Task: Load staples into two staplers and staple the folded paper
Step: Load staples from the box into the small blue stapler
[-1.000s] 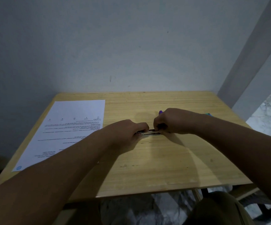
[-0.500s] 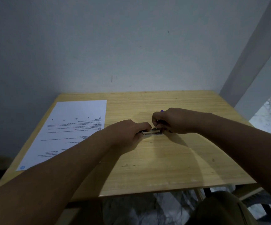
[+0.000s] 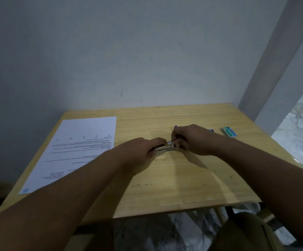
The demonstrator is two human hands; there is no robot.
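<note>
A small metal stapler lies low over the middle of the wooden table. My left hand grips its left end. My right hand pinches its right end, fingers curled around the tip; whether a staple strip is between them is hidden. A purple-and-blue object, possibly the second stapler, pokes out behind my right hand, mostly covered. A white printed sheet of paper lies flat and unfolded at the table's left. A small green-and-white staple box rests at the right.
A grey wall stands right behind the table's far edge. A slanted white beam rises at the right. Marble floor shows beyond the right and near edges, with my knee below the near edge.
The view has shifted left, bringing the staple box into sight. Both hands stay on the stapler, which now tilts slightly with its right end raised.
</note>
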